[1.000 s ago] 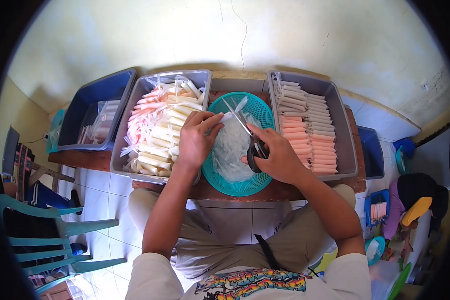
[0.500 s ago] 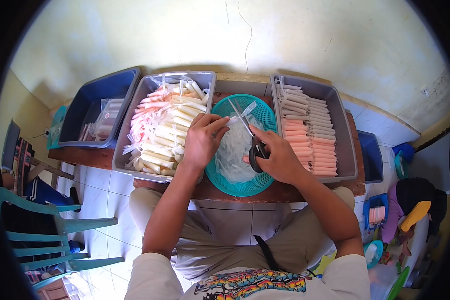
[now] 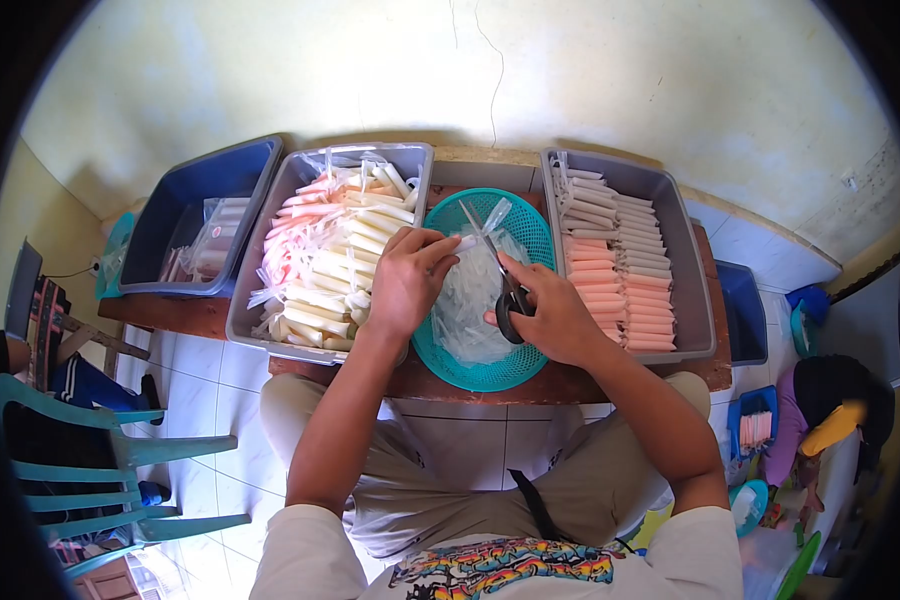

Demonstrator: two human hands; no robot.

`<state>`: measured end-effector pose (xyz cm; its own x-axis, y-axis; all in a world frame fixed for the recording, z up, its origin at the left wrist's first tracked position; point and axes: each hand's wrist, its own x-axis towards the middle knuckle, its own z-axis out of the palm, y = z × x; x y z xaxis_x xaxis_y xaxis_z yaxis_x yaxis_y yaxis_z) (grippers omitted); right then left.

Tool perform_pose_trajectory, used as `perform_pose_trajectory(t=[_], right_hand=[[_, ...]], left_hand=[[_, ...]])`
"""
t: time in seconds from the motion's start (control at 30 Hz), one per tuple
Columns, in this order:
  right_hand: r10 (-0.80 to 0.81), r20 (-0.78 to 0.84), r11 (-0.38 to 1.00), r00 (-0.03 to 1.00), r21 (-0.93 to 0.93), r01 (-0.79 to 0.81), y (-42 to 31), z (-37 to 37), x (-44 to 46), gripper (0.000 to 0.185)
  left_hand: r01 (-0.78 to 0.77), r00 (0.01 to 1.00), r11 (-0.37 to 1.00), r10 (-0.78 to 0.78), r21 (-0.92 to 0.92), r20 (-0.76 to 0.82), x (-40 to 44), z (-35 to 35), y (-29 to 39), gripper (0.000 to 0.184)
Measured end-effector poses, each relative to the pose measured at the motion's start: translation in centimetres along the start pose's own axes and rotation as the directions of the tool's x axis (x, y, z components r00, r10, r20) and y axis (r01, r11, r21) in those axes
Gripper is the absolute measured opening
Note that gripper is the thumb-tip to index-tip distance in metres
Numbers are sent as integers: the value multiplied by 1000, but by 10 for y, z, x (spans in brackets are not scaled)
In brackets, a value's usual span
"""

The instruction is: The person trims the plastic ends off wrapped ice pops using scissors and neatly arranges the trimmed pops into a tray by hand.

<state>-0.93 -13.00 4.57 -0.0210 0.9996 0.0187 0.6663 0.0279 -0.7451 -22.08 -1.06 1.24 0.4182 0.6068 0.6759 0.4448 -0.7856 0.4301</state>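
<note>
My left hand (image 3: 407, 282) is closed in a pinch on a whitish, liquid-filled plastic tube (image 3: 468, 243), its clear loose end pointing up and away. In my right hand (image 3: 562, 318) are black-handled scissors (image 3: 515, 308), their metal blades crossing at the tube's clear end. Whether the blades touch the plastic cannot be made out. Both hands are over a turquoise mesh basket (image 3: 533, 228) with clear plastic offcuts (image 3: 467, 310) in it. To the left, a grey tub (image 3: 238, 318) holds a jumble of cream and pink tubes (image 3: 335, 265) with long clear ends.
At right, another grey tub (image 3: 705, 320) holds stacked rows of pink and whitish tubes (image 3: 620, 280). A dark blue tub (image 3: 155, 245) stands at far left. A green plastic chair (image 3: 130, 455) is at lower left; another person (image 3: 820, 410) is at far right.
My hands, the tube and the scissors have barely moved; the scissors' handles shifted slightly left. At far right, the other person's arm has moved a little.
</note>
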Motion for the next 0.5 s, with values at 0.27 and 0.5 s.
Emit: perform_pose_trajectory(t=[0.27, 0.5], right_hand=[[38, 47, 999, 998, 16, -39, -5, -1, 0, 90], [75, -11, 997, 997, 2, -75, 0, 3, 5, 90]], left_hand=[[4, 1000, 1000, -4, 11, 26, -1, 0, -2, 34], [4, 1000, 999, -4, 34, -4, 0, -2, 0, 30]])
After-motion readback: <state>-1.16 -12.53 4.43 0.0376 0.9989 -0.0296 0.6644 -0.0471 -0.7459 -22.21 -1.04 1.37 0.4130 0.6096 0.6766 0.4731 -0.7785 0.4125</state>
